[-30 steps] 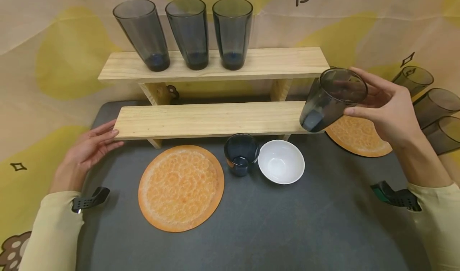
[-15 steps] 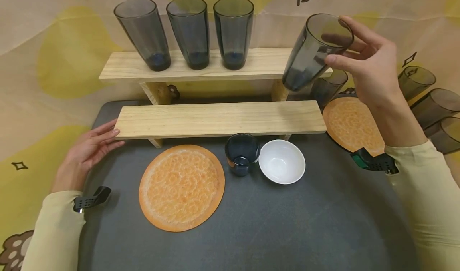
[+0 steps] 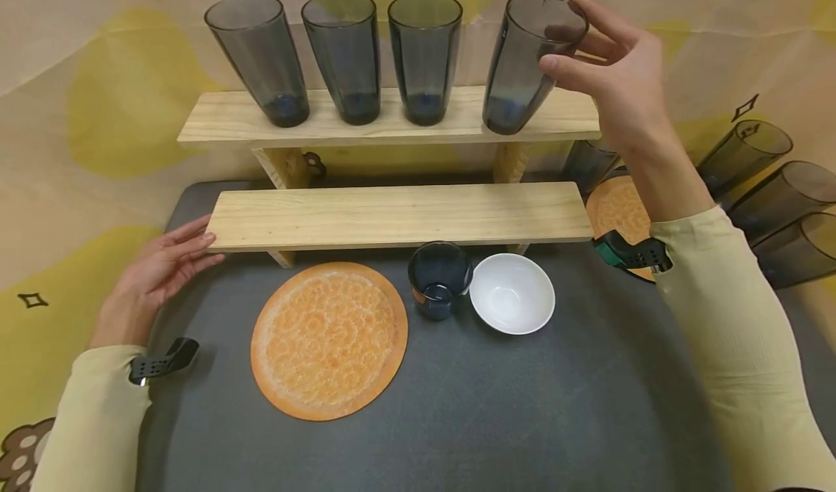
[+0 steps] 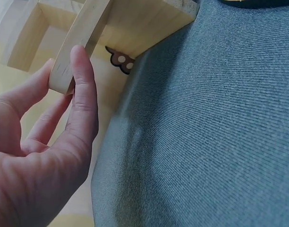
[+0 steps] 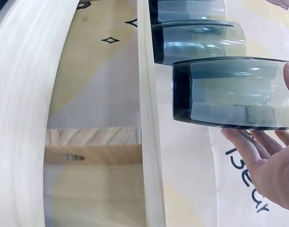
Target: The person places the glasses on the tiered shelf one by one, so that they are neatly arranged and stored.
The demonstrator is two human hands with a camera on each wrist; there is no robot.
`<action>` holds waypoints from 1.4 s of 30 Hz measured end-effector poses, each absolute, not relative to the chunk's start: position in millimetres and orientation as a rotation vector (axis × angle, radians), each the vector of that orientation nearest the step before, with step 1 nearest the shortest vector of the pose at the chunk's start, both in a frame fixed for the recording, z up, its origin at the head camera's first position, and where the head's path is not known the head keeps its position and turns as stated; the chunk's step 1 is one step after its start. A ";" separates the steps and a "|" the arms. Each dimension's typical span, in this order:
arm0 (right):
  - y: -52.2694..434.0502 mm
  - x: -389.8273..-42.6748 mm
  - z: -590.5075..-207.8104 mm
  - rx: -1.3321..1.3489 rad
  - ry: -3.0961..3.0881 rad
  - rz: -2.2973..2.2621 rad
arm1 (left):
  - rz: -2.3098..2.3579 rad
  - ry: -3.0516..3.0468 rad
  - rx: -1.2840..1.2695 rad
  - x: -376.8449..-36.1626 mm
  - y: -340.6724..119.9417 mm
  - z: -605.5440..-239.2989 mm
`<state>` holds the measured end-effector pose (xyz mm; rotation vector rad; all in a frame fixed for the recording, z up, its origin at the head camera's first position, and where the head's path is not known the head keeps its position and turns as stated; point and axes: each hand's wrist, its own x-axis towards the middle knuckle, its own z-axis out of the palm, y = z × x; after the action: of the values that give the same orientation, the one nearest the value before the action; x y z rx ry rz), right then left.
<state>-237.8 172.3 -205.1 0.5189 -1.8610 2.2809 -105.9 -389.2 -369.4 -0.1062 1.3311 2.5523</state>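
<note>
My right hand (image 3: 620, 71) grips a tall smoky glass tumbler (image 3: 529, 64) near its rim, thumb in front and fingers behind. The tumbler leans slightly over the right part of the upper plank of a two-tier wooden shelf (image 3: 405, 216). In the right wrist view a narrow gap shows between the glass's base (image 5: 182, 92) and the plank (image 5: 151, 118). Three matching tumblers (image 3: 424, 60) stand in a row to its left. My left hand (image 3: 160, 267) pinches the left end of the lower plank; the left wrist view shows fingers (image 4: 83, 94) on both sides of the plank's end (image 4: 64, 71).
Before the shelf lie a round orange mat (image 3: 329, 339), a short dark glass (image 3: 439, 281) and a white bowl (image 3: 512, 294) on the grey table (image 3: 522, 412). Several more tumblers (image 3: 797, 194) stand at the right, beside another orange mat (image 3: 620, 209) partly behind my right arm.
My right hand has carried the tumbler up and leftward from beside the lower plank to above the upper plank, and the glass has become more upright. The left hand has stayed put.
</note>
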 end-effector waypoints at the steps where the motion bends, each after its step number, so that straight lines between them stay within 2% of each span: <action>1: 170.0 -240.2 -204.4 0.513 -1.858 2.287 | 2.550 1.337 -0.106 -106.4 -389.1 -369.3; 26: 145.7 -272.8 -220.5 0.500 -2.089 2.032 | 2.544 1.326 -0.103 -107.9 -385.8 -373.2; 42: 154.7 -261.8 -219.3 0.429 -2.308 1.776 | 2.530 1.369 -0.115 -107.8 -386.6 -375.0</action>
<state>-261.8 154.7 -219.3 0.4292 -2.3078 1.7764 -107.8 -386.6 -375.0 -0.1148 1.3694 2.5297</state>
